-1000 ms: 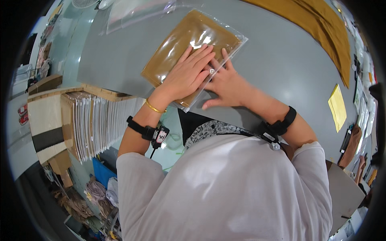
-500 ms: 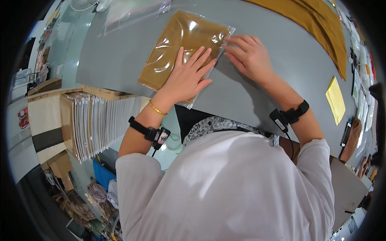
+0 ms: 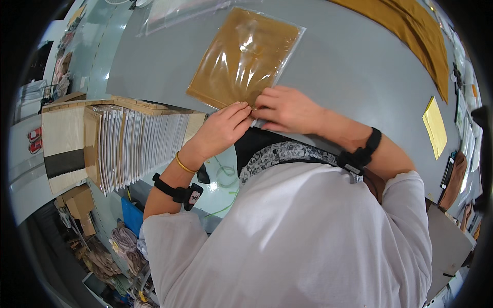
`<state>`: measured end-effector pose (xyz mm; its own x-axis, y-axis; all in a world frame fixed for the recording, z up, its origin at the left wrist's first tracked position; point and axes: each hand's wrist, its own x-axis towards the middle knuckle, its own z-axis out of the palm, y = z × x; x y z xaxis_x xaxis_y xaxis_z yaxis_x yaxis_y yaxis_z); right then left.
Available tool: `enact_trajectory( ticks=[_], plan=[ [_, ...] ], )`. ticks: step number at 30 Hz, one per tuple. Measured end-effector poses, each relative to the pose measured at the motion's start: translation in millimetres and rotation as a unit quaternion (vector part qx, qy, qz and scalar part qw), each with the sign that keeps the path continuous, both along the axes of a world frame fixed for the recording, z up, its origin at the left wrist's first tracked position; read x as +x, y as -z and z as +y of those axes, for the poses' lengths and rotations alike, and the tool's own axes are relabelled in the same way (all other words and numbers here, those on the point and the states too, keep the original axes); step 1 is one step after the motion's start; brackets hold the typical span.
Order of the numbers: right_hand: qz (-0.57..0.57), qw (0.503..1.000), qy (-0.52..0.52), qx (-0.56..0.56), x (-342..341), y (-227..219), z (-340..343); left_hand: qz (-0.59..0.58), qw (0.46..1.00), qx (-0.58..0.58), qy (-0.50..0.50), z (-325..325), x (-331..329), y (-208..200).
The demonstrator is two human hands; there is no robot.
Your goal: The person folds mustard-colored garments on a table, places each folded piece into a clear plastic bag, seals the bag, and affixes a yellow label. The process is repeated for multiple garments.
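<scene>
A clear plastic bag [image 3: 241, 59] with folded mustard-brown fabric inside lies flat on the grey table, its surface glossy and slightly wrinkled. At the bag's near edge my left hand [image 3: 222, 129] is closed, fingertips pinching the plastic. My right hand [image 3: 288, 110] comes in from the right and pinches the same edge, its fingertips close to those of the left. Between the fingers the bag's edge is partly hidden.
Mustard fabric [image 3: 411, 36] lies along the far right of the grey table [image 3: 349, 77], with a folded yellow piece [image 3: 435, 127] nearer. Clear plastic sheets [image 3: 177, 14] rest at the far left. A box of white packets [image 3: 138, 146] stands left of my left arm.
My left hand has drawn back from lying spread on the bag to its near edge. The right hand has moved from the bag's right edge to the same place.
</scene>
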<state>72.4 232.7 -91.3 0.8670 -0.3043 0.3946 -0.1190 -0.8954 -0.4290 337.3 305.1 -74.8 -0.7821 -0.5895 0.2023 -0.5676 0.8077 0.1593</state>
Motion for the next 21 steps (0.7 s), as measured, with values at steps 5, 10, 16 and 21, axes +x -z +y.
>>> enact_trajectory(
  ticks=[5,10,16,21],
  plan=[
    [-0.029,0.999,0.018,0.002,29.5,12.0,13.6,0.062,0.996,0.001,-0.065,10.2,-8.4,6.3],
    [0.018,0.989,-0.013,-0.143,18.3,7.1,-0.9,0.125,0.986,-0.001,-0.113,19.4,-16.9,15.4],
    [0.091,0.969,0.032,-0.226,-29.5,-3.0,-71.8,0.161,0.980,0.015,-0.116,21.1,-16.7,21.2],
    [0.157,0.935,0.138,-0.286,-98.4,-8.3,-148.9,0.130,0.986,0.041,-0.096,23.0,-8.0,22.2]
  ],
)
